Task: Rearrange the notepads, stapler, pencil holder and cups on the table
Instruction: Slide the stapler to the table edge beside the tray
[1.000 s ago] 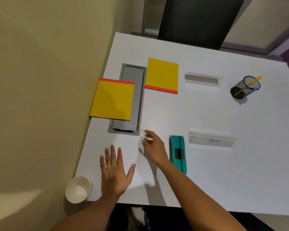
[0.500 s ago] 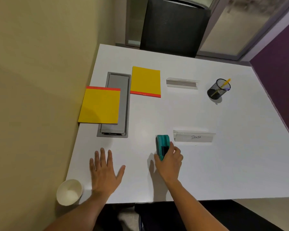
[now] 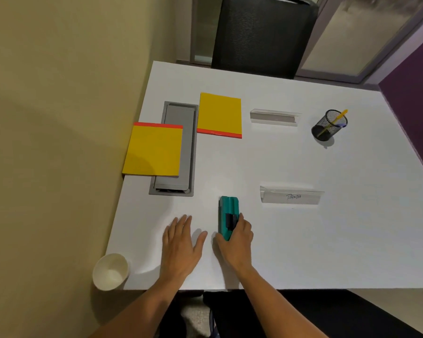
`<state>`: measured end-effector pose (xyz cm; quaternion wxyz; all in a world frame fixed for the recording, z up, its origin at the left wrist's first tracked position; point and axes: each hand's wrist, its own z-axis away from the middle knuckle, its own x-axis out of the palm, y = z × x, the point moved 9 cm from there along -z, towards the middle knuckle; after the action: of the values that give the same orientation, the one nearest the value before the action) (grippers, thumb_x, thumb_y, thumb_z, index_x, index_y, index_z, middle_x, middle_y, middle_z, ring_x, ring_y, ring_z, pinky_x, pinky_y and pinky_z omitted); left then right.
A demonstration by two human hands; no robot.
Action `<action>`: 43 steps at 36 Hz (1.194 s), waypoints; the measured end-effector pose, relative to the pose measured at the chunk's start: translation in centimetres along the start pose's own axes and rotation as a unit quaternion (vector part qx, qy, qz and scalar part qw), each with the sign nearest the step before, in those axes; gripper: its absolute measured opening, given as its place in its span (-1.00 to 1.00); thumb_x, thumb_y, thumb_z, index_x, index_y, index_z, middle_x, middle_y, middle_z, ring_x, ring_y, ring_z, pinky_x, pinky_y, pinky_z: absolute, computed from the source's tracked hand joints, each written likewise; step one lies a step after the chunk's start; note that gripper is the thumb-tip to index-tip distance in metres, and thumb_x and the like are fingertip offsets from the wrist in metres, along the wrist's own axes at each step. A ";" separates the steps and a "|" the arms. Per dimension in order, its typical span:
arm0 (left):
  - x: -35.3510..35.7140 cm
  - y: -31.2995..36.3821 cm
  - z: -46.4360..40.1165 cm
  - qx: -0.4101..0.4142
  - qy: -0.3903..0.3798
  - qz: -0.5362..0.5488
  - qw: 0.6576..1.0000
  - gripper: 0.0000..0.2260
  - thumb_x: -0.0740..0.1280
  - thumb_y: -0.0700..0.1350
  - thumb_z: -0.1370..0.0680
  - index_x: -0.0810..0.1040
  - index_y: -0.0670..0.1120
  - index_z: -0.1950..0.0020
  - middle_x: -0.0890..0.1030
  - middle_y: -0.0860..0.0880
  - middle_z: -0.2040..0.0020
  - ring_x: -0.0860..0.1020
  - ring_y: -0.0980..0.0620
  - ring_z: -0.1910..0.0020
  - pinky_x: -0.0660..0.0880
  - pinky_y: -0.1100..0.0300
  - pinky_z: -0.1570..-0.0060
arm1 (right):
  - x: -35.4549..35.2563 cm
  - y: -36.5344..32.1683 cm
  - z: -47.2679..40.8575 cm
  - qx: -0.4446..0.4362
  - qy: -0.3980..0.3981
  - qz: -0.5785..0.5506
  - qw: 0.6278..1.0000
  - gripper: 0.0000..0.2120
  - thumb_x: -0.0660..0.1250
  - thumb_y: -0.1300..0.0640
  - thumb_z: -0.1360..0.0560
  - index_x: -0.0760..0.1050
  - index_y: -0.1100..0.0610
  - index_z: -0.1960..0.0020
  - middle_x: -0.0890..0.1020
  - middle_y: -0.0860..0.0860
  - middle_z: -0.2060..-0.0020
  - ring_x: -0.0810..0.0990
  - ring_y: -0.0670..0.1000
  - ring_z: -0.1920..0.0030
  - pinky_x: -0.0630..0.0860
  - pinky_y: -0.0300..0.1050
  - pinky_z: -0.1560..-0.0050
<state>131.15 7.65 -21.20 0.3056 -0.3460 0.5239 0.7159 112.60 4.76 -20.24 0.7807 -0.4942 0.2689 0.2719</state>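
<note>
White desk (image 3: 303, 240), right hand (image 3: 237, 240) grip closed around near end of teal stapler (image 3: 228, 215) lying near front edge, left hand (image 3: 181, 247) flat, fingers spread, empty, paper cup (image 3: 110, 272) at front-left corner, contents unclear, mesh pencil holder (image 3: 329, 125) at far right containing yellow pen (image 3: 333, 123), two yellow notepads (image 3: 154, 150) far left.

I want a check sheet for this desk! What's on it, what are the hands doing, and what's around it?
Surface: white table, with a grey hatch set in it.
Job's things: two yellow notepads, one overlapping the hatch, one beside it; teal stapler; mesh pencil holder with a pen; paper cup at the near corner.
Clutter: two clear name stands.
Hands: left hand flat on the table; right hand closed on the stapler.
Cables: nothing seen.
Surroundings: wall on the left, black chair behind.
</note>
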 end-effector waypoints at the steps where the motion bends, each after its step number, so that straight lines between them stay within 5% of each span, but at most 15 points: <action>1: -0.1 0.2 0.0 -0.010 0.008 0.011 1.000 -0.17 -0.25 0.48 -0.49 0.15 0.02 -0.59 0.22 0.01 -0.59 0.11 -0.01 -0.58 0.04 0.00 -0.57 | 0.4 -0.4 0.4 -0.009 -0.008 -0.004 1.000 -0.11 0.42 -0.06 -0.51 -0.03 0.12 -0.63 0.26 0.04 -0.42 0.28 0.09 -0.40 0.40 0.02 -0.42; 9: -0.3 2.4 -1.0 -0.028 0.029 0.075 0.996 -0.26 0.02 0.47 -0.49 0.21 0.05 -0.53 0.42 0.03 -0.44 0.36 -0.01 -0.40 0.37 -0.03 -0.38 | 3.7 -2.1 2.1 -0.117 -0.143 -0.036 0.982 -0.26 0.40 -0.04 -0.45 0.19 0.05 -0.54 0.45 -0.04 -0.25 0.42 -0.06 -0.24 0.47 -0.01 -0.31; 12: -0.3 2.9 -1.5 -0.047 0.034 0.091 0.994 -0.25 0.11 0.49 -0.46 0.24 0.04 -0.47 0.49 0.00 -0.32 0.46 -0.03 -0.26 0.49 -0.03 -0.23 | 3.6 -2.2 2.8 -0.148 -0.190 -0.064 0.968 -0.53 0.34 0.04 -0.52 0.33 0.00 -0.40 0.53 -0.08 -0.19 0.51 -0.13 -0.19 0.55 -0.02 -0.24; 14: 0.0 3.0 -1.9 -0.054 0.029 0.094 0.994 -0.25 0.23 0.44 -0.44 0.24 0.00 -0.47 0.47 -0.03 -0.32 0.45 -0.06 -0.23 0.51 -0.05 -0.21 | 2.1 -2.0 2.6 -0.163 -0.149 -0.033 0.975 -0.68 0.16 0.02 -0.62 0.37 -0.05 -0.36 0.55 -0.09 -0.24 0.52 -0.10 -0.23 0.53 0.00 -0.31; 16: 0.4 2.9 -2.2 -0.059 0.018 0.083 0.995 -0.24 0.35 0.33 -0.44 0.21 -0.04 -0.49 0.45 -0.06 -0.33 0.45 -0.08 -0.23 0.52 -0.05 -0.20 | 0.5 -0.9 2.1 -0.174 -0.074 0.067 0.980 -0.50 -0.03 -0.04 -0.65 0.25 0.05 -0.55 0.38 -0.03 -0.49 0.33 0.01 -0.48 0.19 -0.06 -0.57; 19: 0.6 2.8 -2.5 -0.071 0.004 0.069 0.995 -0.27 0.41 0.24 -0.45 0.24 -0.06 -0.47 0.46 -0.08 -0.30 0.49 -0.05 -0.19 0.58 0.01 -0.13 | -0.6 0.8 0.6 -0.163 -0.007 0.188 0.969 -0.40 -0.13 -0.08 -0.67 0.00 0.17 -0.64 0.11 0.12 -0.62 0.03 0.12 -0.62 -0.14 -0.09 -0.58; 27: -1.0 1.3 -2.4 -0.082 0.011 0.052 0.995 -0.42 0.45 0.13 -0.46 0.31 -0.04 -0.36 0.49 -0.06 -0.22 0.51 -0.04 -0.19 0.66 0.05 0.01 | 0.8 3.9 -2.2 -0.120 -0.036 0.328 0.937 -0.22 -0.24 -0.36 -0.61 -0.31 0.10 -0.63 -0.29 0.10 -0.61 -0.38 0.18 -0.59 -0.29 0.16 -0.58; 43: -11.2 -7.3 -6.8 -0.208 0.103 0.059 0.971 -0.51 0.47 0.01 -0.45 0.42 -0.19 -0.26 0.52 -0.16 -0.09 0.54 -0.15 -0.05 0.59 -0.13 0.01 | 1.3 4.2 -2.6 -0.095 -0.101 0.330 0.934 -0.18 -0.25 -0.37 -0.59 -0.37 0.15 -0.61 -0.36 0.14 -0.59 -0.44 0.23 -0.56 -0.30 0.23 -0.57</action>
<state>144.62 2.23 -17.47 0.1287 -0.4424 0.4118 0.7862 110.28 4.12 -24.70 0.6193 -0.4192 0.3099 0.5871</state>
